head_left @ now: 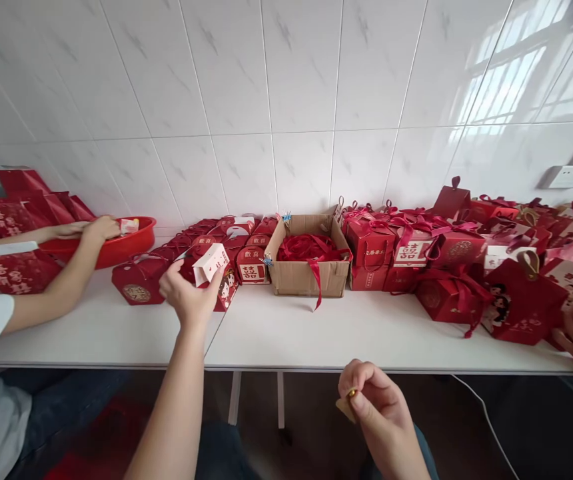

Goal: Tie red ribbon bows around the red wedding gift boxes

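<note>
Your left hand [189,293] grips a red-and-white printed card box [210,262] by its white top, thumb on one side and fingers on the other, while your right hand [379,417] pinches a small round gold bead [352,393] with a beige strip [345,409] in front of the white tabletop [276,340]. The box lies forward and left of the bead, well apart, its top slanting crosswise, with your left hand nearer. Just right of it sits an open brown cardboard carton [296,279] holding dark red ribbon [299,249].
</note>
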Demonstrator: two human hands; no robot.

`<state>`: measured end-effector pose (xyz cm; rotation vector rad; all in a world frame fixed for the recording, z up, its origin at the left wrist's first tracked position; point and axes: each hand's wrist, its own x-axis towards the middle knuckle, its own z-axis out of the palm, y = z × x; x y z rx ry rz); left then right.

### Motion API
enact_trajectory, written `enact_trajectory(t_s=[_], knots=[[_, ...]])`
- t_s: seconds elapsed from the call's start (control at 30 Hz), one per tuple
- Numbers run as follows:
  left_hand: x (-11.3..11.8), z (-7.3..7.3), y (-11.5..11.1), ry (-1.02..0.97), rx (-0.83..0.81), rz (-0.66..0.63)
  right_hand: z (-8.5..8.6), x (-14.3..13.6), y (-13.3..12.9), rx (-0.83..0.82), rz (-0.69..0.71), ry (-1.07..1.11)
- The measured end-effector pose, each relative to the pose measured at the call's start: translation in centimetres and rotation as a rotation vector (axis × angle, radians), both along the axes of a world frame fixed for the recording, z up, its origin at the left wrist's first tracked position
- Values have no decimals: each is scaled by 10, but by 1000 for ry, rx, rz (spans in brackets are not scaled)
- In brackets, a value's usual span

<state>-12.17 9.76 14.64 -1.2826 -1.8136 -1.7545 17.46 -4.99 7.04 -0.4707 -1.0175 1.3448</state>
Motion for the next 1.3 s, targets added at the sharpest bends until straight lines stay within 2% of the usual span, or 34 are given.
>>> enact_trajectory(t_s=[0.07,0.17,0.23,0.33,0.37,0.43,0.53,0.63,0.7,0.8,0.9,1.0,1.07,1.13,1.2,1.3], knots=[[-16,6,22,-53,-113,-132,4,0,-3,21,-7,-71],[-26,0,34,-117,-143,-246,8,1,-7,46,-33,-125],[-28,-6,29,-155,-94,-265,9,3,-10,58,-47,-132],[-21,-12,4,-199,-18,-319,7,8,-12,47,-61,-126],[-15,-13,-6,-217,0,-354,7,9,-12,42,-66,-125],[3,-14,-26,-308,10,-506,8,10,-11,42,-73,-125],[40,-17,-46,-402,-103,-750,11,7,-10,65,-60,-122],[76,-23,-50,-358,-214,-918,14,3,-12,76,-70,-129],[93,-29,-48,-320,-198,-992,13,3,-16,82,-95,-142],[108,-35,-46,-392,-177,-1114,12,7,-16,84,-147,-179],[115,-38,-52,-454,-190,-1146,16,15,-4,100,-305,-292],[118,-38,-66,-416,-169,-1135,27,18,18,157,-485,-394],[122,-36,-80,-363,-125,-1129,34,14,31,198,-502,-380],[126,-34,-94,-314,-55,-1112,38,6,36,222,-456,-345],[132,-34,-108,-285,11,-1084,38,-4,34,234,-438,-323],[141,-39,-125,-270,46,-1027,33,-11,25,258,-512,-281]])
